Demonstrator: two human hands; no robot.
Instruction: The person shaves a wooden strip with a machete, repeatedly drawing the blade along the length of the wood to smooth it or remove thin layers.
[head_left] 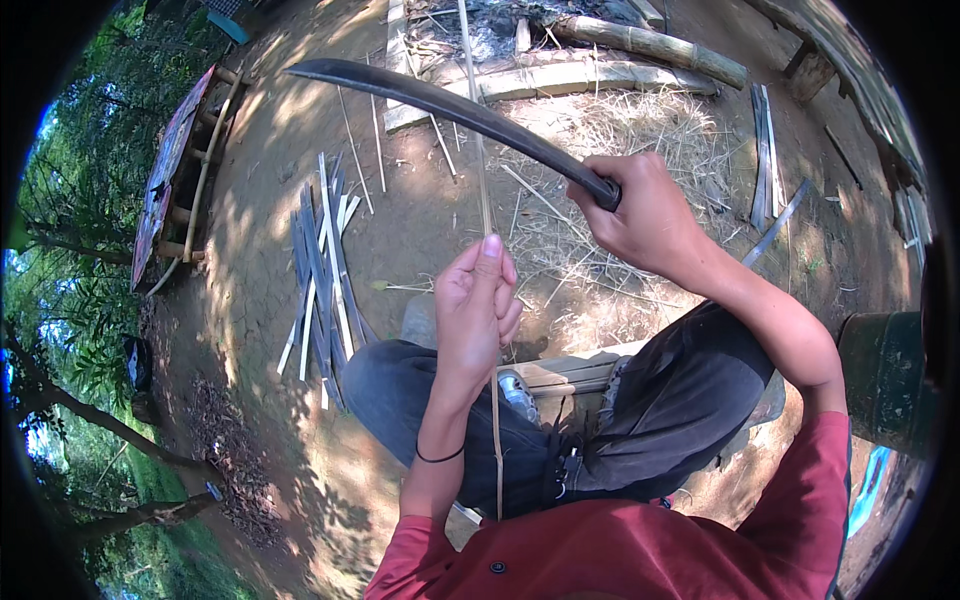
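Note:
My right hand (645, 218), raised at the right of centre, is wrapped round the grip of a machete (450, 108). Its long, dark, slightly curved blade points up and left, passing across or close to a thin bamboo strip (481, 170); whether they touch I cannot tell. Near the middle, my left hand (474, 305) pinches that strip between thumb and fingers. From there the strip runs away from me toward the far edge, while its other end comes down past my wrist to my lap. My bent knees lie on either side, with bamboo pieces (570, 374) between them.
Dark and pale split bamboo strips (322, 265) lie in a pile on the left. More strips (765, 160) rest at the right. Shavings (650, 130) cover the ground ahead, below a log-edged ash pit (590, 78). A dark green drum (885, 380) stands by my right elbow.

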